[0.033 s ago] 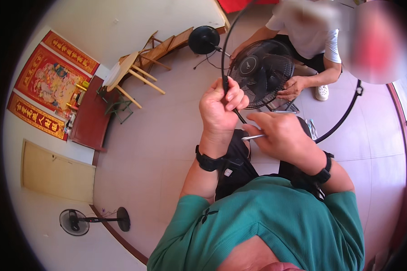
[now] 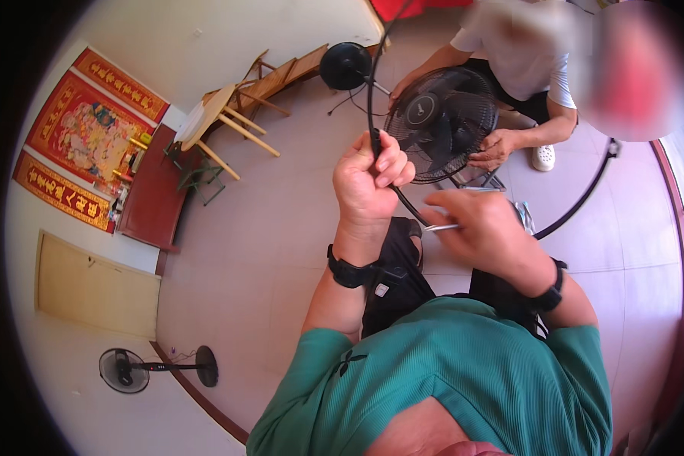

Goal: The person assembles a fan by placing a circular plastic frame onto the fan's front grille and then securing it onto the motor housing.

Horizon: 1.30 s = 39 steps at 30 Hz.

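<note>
Nearest is the person's green shirt, and above it both forearms are raised, each with a black wristband; the left hand has its fingers curled around a thin black hoop and grips it; the right hand, somewhat blurred, is closed on a slim silver shaft, which points to the left, its tip at or just beside the hoop; whether they touch, I cannot tell. The hoop is held up in front of the person, and bends past the right hand to a small clip at the right side.

Beyond the hands, a co-worker in a white shirt holds a black fan head with both hands; farther stand a pale wooden table, a red-brown cabinet and a pedestal fan; on the wall hangs a red picture.
</note>
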Each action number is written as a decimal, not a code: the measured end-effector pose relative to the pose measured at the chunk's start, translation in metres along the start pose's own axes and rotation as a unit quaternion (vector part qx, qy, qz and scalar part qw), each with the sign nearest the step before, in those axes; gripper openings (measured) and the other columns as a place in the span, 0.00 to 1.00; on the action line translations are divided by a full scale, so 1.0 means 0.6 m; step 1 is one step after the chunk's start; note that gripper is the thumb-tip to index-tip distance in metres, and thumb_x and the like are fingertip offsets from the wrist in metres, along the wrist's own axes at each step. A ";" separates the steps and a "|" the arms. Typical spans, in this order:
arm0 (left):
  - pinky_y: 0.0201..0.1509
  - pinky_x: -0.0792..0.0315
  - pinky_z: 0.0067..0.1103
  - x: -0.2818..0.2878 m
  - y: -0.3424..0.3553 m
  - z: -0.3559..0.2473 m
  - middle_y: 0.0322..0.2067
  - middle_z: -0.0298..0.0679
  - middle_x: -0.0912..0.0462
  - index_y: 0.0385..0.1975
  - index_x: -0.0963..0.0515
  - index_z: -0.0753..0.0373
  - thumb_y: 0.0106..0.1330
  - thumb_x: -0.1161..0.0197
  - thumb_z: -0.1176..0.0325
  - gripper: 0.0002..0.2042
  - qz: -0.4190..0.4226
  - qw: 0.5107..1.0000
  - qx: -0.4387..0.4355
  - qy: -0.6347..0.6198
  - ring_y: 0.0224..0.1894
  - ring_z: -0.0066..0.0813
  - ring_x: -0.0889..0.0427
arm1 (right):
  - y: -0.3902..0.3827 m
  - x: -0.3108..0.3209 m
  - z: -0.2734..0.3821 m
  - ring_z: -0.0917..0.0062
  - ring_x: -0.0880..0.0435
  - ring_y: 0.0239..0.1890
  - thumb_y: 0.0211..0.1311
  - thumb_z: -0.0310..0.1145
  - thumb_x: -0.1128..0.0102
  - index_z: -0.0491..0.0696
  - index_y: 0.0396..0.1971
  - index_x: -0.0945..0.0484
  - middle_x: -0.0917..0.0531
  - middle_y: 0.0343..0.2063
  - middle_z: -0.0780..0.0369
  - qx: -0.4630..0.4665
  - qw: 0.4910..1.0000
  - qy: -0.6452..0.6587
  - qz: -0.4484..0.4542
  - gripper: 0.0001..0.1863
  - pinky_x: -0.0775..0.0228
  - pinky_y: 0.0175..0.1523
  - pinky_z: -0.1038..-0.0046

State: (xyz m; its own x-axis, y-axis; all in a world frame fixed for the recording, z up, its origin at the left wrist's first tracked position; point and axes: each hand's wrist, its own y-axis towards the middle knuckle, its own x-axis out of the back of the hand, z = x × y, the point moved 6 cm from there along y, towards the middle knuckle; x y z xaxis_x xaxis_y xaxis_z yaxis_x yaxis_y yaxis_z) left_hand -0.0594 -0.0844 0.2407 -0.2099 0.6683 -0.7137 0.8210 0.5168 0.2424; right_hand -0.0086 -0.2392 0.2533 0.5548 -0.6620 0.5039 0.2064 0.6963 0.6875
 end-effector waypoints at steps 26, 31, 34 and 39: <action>0.14 0.53 0.15 0.178 0.015 -0.015 0.06 0.27 0.46 0.34 0.28 0.72 0.67 0.51 0.66 0.12 -0.046 0.948 0.089 -0.301 0.07 0.16 0.49 | -0.100 0.128 -0.182 0.92 0.40 0.12 0.63 0.34 0.57 0.41 0.36 0.25 0.37 0.11 0.75 -0.265 0.914 0.308 -0.004 0.14 0.54 0.17 0.88; 0.14 0.53 0.15 0.168 0.004 0.056 0.07 0.27 0.45 0.35 0.28 0.72 0.66 0.49 0.66 0.12 0.002 0.921 0.157 -0.356 0.08 0.16 0.49 | -0.009 -0.018 -0.134 0.90 0.42 0.08 0.67 0.38 0.53 0.42 0.35 0.26 0.35 0.13 0.71 -0.392 0.817 0.412 0.100 0.14 0.51 0.11 0.85; 0.16 0.50 0.14 0.169 -0.007 0.102 0.11 0.26 0.46 0.39 0.30 0.72 0.65 0.48 0.70 0.10 -0.017 0.920 0.172 -0.351 0.12 0.14 0.48 | -0.018 -0.040 -0.202 0.87 0.39 0.08 0.65 0.36 0.51 0.42 0.35 0.25 0.33 0.13 0.69 -0.400 0.802 0.438 0.075 0.12 0.48 0.10 0.82; 0.18 0.51 0.13 0.242 -0.035 0.130 0.15 0.25 0.49 0.49 0.34 0.75 0.65 0.50 0.49 0.29 -0.112 0.937 0.165 -0.287 0.14 0.14 0.51 | -0.181 0.012 -0.378 0.88 0.40 0.09 0.58 0.37 0.42 0.46 0.32 0.23 0.31 0.14 0.70 -0.527 0.757 0.387 -0.002 0.10 0.49 0.10 0.80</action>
State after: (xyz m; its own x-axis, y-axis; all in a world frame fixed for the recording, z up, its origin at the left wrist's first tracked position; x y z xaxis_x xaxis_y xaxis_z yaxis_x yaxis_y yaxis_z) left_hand -0.0659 -0.0398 0.0805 -0.1541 0.1159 -0.9812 0.9302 0.3520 -0.1045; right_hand 0.1560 -0.2565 0.0635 0.7745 -0.5876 -0.2341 0.5106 0.7993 -0.3170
